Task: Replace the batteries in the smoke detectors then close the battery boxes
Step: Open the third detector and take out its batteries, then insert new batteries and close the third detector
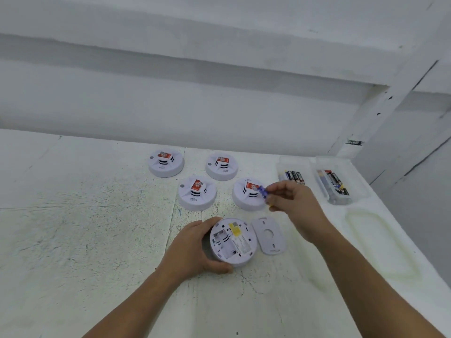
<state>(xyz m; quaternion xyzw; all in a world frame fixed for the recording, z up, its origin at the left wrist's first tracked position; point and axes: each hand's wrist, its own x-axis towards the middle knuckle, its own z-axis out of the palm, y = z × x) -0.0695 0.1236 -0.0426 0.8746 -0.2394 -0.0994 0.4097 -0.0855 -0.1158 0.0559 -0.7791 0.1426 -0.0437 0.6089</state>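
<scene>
Battery change on one unit, head view. The left hand (192, 250) gripped the upturned detector (238, 250) by its rim, fingers curled over the far side and thumb under the near side. This probably steadied the round housing on the worktop (97, 228) and kept its underside tipped toward the wearer. The unit sat near the middle of the worktop, nearer the front edge than any other. Its battery bay (223, 242) stood open and appeared empty, though blur hid the contacts. The cover plate (268, 236) lay flat just beside the unit on the side toward the right edge, apparently parked within reach for closing. The right hand (295, 203) hung above the worktop between the unit and the trays. Its fingertips were clamped on one end of a blue battery (262, 191), leaving most of the cell free, a grip suited to seating it end-first. Whether this cell was spent or fresh could not be told. Four further detectors (197, 193) stood dome-up in two rows behind the open unit, toward the back edge. This suggested that they were closed and either awaiting service or finished. Two clear trays, one (280, 164) beside the other (358, 189), lay along the right edge toward the far right corner. Each held loose cells (296, 177), probably one stock kept apart from the other.
</scene>
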